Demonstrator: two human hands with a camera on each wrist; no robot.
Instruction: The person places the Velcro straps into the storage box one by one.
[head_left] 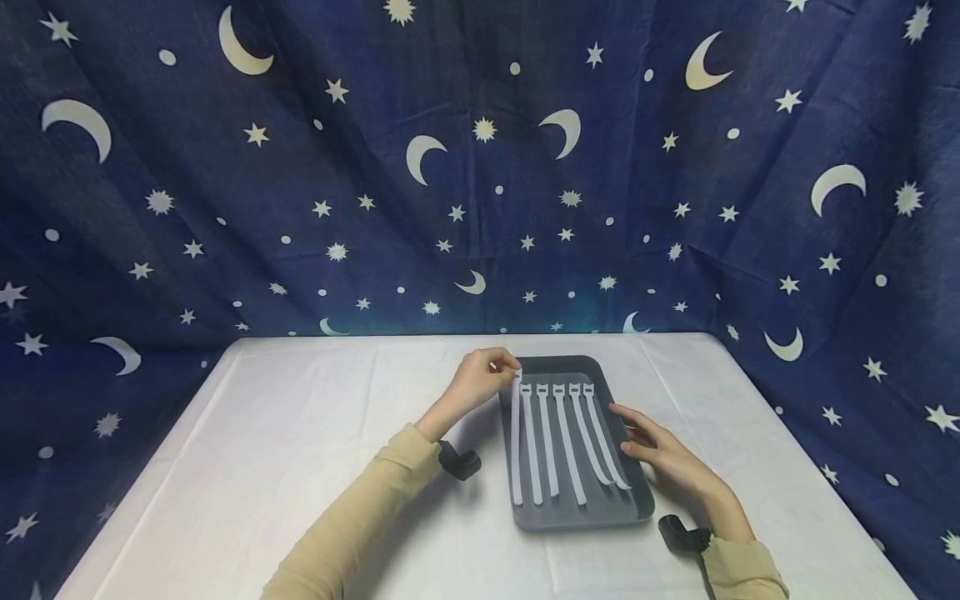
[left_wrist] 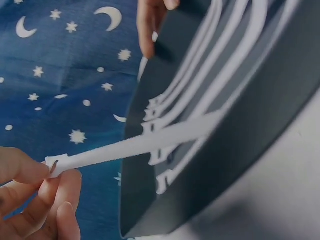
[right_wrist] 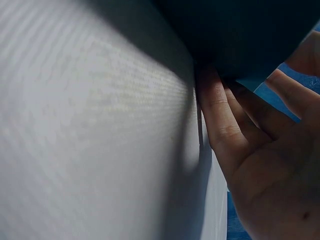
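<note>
While the left hand (head_left: 480, 379) pinches the head end of 1 white strap (left_wrist: 135, 142) between thumb and fingertips, that strap's tail lies across the far rim of the dark grey tray (head_left: 573, 508) and over the other straps. The fingers (left_wrist: 55, 200) are curled close on the tab, as the left wrist view shows. The right hand (head_left: 660, 450) rests at the tray's right wall with fingers nearly straight and spread, touching the wall and holding nothing; the right wrist view confirms the fingertips lie against the tray side on the worktop (head_left: 300, 433).

In the head view, 5 straps (head_left: 558, 442) lie side by side in the tray, heads toward the far end, plus the pinched one at the left edge.

Likely faults from this position:
- The pinch covers only the small tab. A weak grip could let the strap slip and drop outside the tray.
- The tail crosses neighbouring straps. Dragging it could disturb their parallel layout or hook a head.
- The tray looks light. Any pull on the strap could slide it if the right hand's bracing contact is lost.
</note>
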